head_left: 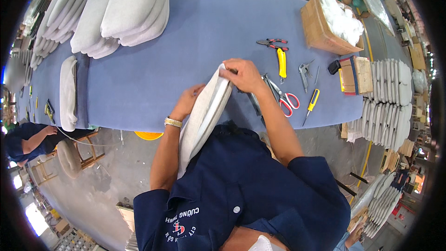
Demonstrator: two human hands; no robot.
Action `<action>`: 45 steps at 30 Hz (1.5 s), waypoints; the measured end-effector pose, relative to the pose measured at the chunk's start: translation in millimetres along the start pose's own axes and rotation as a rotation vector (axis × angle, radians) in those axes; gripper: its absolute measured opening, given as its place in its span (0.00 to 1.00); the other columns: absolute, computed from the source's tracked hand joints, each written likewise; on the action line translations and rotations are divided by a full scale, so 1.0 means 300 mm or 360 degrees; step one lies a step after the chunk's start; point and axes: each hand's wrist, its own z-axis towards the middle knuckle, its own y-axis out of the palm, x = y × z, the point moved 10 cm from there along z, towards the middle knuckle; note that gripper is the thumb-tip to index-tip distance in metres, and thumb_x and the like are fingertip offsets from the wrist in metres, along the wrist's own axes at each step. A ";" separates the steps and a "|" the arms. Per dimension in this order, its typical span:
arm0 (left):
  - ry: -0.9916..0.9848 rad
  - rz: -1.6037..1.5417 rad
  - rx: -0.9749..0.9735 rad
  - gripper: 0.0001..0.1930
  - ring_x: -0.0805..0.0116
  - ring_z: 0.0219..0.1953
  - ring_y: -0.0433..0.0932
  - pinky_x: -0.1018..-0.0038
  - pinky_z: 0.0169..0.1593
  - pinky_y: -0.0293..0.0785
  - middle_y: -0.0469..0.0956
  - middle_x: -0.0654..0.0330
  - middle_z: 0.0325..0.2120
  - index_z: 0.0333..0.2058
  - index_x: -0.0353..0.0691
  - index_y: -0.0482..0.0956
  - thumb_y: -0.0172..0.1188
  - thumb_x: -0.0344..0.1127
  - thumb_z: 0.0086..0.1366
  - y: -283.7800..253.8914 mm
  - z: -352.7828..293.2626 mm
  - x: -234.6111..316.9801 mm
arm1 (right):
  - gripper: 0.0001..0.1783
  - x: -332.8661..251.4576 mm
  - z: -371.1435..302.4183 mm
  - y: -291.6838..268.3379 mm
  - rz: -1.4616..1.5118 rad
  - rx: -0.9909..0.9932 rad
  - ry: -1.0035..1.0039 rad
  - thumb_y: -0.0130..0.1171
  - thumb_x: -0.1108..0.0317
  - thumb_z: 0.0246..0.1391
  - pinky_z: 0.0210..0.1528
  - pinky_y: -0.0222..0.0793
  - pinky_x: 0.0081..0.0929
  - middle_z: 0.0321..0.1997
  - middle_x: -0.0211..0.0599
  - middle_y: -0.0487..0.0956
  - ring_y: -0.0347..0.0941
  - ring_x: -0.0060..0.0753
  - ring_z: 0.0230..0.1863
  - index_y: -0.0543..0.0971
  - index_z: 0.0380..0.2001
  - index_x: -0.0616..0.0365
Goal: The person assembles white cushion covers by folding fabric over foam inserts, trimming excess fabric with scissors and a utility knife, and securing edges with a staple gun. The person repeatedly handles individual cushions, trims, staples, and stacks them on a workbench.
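A grey fabric seat cushion (197, 123) stands on edge between my hands, its lower end against my body. Along its upward-facing side the cover gapes, and a strip of white padding shows. My right hand (245, 76) pinches the cover at the far tip of the cushion. The left hand (188, 102), slightly blurred, grips the cushion's left side, with some fingertips hidden behind the fabric. Red-handled scissors (285, 101) lie on the table just right of my right forearm. A dark metal tool (254, 103) beside them is partly covered by that forearm.
On the blue table (195, 32) lie pliers (272, 43), a yellow utility knife (282, 64), an air gun (304, 75) and a screwdriver (312, 104). A carton of white stuffing (320, 30) stands at far right, stacked cushions (134, 9) at far left. Another person (32, 142) works at left.
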 end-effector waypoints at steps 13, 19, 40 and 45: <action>0.0724 0.0460 0.0242 0.26 0.45 0.59 0.79 0.56 0.58 0.79 0.77 0.51 0.60 0.61 0.50 0.76 0.68 0.41 0.66 0.090 -0.024 0.532 | 0.13 0.201 0.040 -0.013 0.0493 -0.0074 0.0245 0.73 0.60 0.56 0.28 0.62 0.23 0.20 0.23 0.77 0.67 0.16 0.25 0.88 0.28 0.60; 0.0574 0.0458 0.0189 0.21 0.43 0.48 0.84 0.54 0.53 0.80 0.84 0.45 0.50 0.58 0.43 0.76 0.64 0.39 0.68 0.108 0.033 0.509 | 0.17 0.209 -0.009 -0.053 0.0429 0.0218 0.0311 0.69 0.55 0.59 0.29 0.66 0.28 0.20 0.29 0.80 0.70 0.22 0.23 0.88 0.29 0.60; 0.0459 0.0691 0.0098 0.15 0.39 0.36 0.84 0.49 0.42 0.78 0.85 0.44 0.33 0.48 0.37 0.79 0.63 0.38 0.66 0.195 0.157 0.475 | 0.21 0.119 -0.010 -0.109 -0.0448 -0.0451 0.0213 0.67 0.58 0.48 0.44 0.78 0.42 0.35 0.51 0.86 0.84 0.54 0.38 0.87 0.44 0.58; 0.0448 0.0536 -0.0016 0.15 0.42 0.44 0.84 0.50 0.50 0.78 0.86 0.44 0.39 0.47 0.37 0.81 0.64 0.39 0.66 0.171 0.176 0.481 | 0.20 0.147 0.000 -0.104 -0.0341 -0.0464 0.0129 0.67 0.58 0.51 0.39 0.76 0.39 0.31 0.48 0.86 0.82 0.48 0.31 0.87 0.44 0.58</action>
